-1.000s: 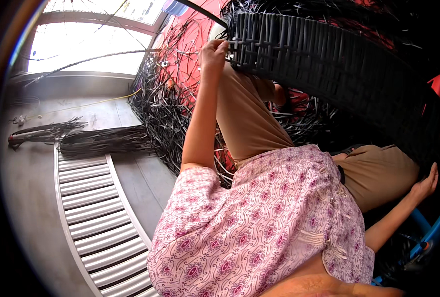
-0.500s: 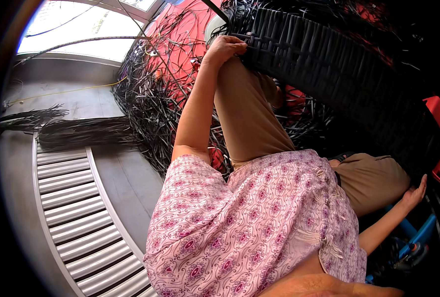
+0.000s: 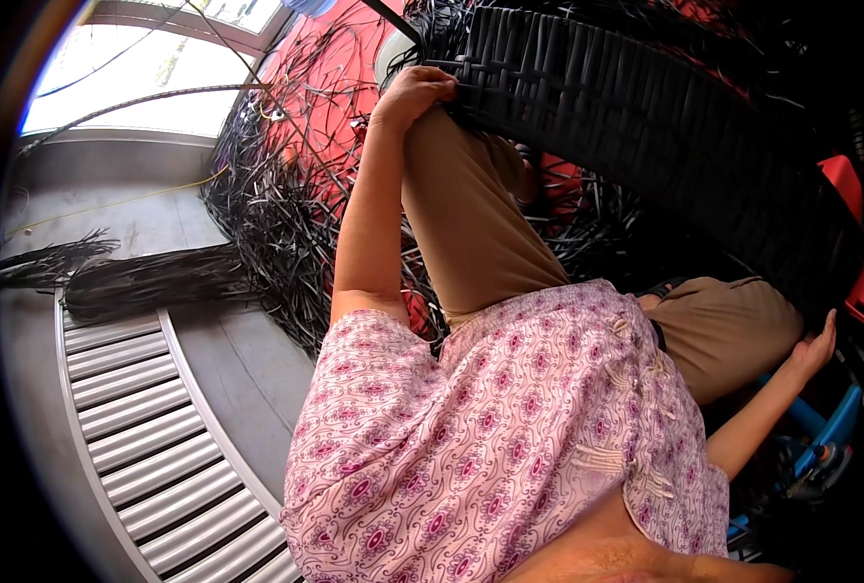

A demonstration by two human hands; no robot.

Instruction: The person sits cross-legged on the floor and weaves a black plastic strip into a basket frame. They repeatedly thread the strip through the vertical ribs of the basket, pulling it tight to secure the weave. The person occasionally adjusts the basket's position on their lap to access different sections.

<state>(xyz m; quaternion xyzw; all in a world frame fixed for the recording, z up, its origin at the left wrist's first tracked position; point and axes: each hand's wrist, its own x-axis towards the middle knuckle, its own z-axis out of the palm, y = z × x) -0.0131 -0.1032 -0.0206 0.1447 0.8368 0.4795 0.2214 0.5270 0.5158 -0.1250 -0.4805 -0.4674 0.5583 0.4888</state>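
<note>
No packages, labels, signs or screens show anywhere in this view.

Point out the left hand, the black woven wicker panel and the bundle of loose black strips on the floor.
left hand (image 3: 414, 94): head view, back of hand.
black woven wicker panel (image 3: 645, 126): head view, woven face.
bundle of loose black strips (image 3: 150, 282): head view, middle.
</note>
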